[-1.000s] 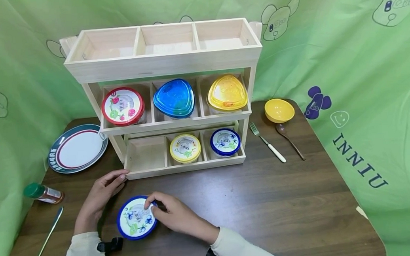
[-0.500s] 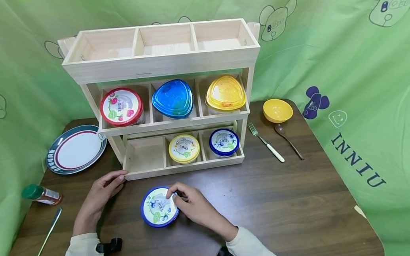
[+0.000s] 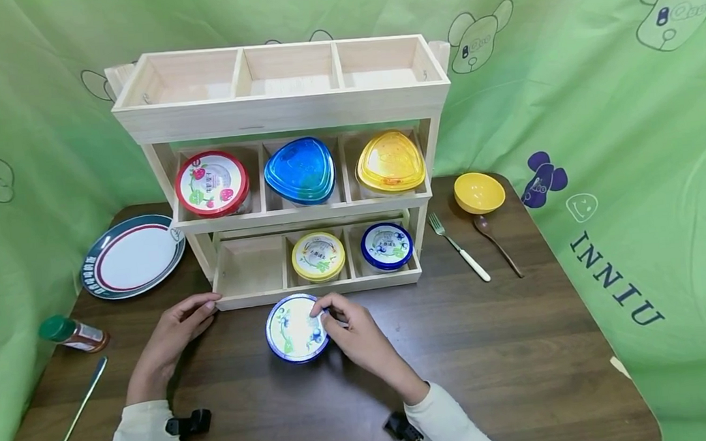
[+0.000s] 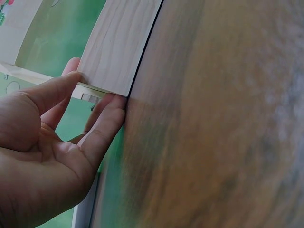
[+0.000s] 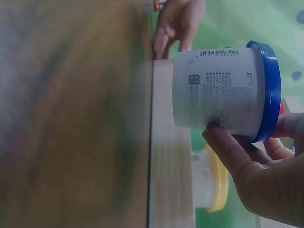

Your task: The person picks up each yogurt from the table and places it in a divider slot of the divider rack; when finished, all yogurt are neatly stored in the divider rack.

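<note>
My right hand [image 3: 360, 329] grips a round tub [image 3: 297, 328] with a blue-rimmed lid printed with blueberries. It hangs over the table, in front of the lower tier of a wooden shelf [image 3: 284, 112]. In the right wrist view, fingers and thumb hold the white tub [image 5: 218, 90] near its blue lid, with small print and a barcode on its side. My left hand [image 3: 173, 335] holds the lower tier's front left corner. In the left wrist view, thumb and fingertips [image 4: 114, 111] touch the wood [image 4: 121, 42] around that corner.
The lower tier holds a yellow-lidded tub [image 3: 318, 256] and a blue-lidded tub [image 3: 387, 245]; its left compartment is bare. Red [image 3: 212, 184], blue [image 3: 300, 171] and yellow [image 3: 390, 162] lids show above. A plate [image 3: 134, 256], shaker jar [image 3: 75, 333], fork [image 3: 459, 248], spoon [image 3: 499, 246] and bowl [image 3: 479, 193] surround the shelf.
My right hand has carried the tub rightward and away from me, up toward the shelf's lower tier. The left hand has stayed at the corner.
</note>
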`<state>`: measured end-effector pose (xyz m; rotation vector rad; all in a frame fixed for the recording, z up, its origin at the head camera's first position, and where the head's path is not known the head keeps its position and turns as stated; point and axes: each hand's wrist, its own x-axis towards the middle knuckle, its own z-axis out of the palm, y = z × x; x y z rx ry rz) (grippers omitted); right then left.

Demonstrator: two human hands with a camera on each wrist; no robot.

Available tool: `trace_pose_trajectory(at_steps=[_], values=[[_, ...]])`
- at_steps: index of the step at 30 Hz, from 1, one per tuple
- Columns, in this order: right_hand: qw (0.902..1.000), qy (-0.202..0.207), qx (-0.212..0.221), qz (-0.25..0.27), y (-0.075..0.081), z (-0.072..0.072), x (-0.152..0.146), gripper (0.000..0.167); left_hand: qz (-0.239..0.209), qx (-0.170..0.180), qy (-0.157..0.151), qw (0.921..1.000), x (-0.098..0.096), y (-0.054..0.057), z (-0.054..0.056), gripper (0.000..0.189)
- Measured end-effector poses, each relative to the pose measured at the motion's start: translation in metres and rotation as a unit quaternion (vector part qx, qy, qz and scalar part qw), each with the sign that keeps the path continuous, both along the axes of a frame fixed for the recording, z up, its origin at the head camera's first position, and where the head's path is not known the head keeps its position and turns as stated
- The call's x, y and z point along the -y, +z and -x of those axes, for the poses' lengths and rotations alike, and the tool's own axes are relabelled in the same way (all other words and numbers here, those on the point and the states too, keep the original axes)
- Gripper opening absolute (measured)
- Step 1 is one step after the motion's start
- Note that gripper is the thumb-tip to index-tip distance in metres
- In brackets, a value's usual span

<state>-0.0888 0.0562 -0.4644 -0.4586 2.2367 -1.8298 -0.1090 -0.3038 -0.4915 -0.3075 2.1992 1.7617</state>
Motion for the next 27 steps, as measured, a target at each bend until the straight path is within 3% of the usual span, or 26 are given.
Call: trace_pose_trajectory(at_steps=[12, 27], values=[[0.9969, -0.026, -0.017, 0.072, 0.022, 0.014, -0.008, 0.018, -0.015, -0.006, 0.002, 0.9999, 0.001, -0.001, 0.000, 0.034], [0.9852, -0.064, -0.066, 0.145, 0.026, 0.038, 0.014, 0.018, -0.025, -0.005, 0.004, 0.9997, 0.003, -0.003, 0.000, 0.032]])
